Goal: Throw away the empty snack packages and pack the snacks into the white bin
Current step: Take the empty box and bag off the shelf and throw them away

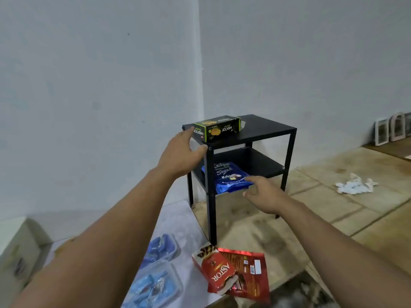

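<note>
Black boxy Nextar carton (216,129), glossy Kalpa pouch (231,177).

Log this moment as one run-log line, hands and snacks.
left hand open, reaching at green Nextar box on black table | right hand open, at blue Kalpa bag on lower shelf | nothing held

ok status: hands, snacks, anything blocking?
Left hand open, at Nextar box. Right hand open, by blue Kalpa bag on lower shelf. Table leg partly fronts bag.
</note>
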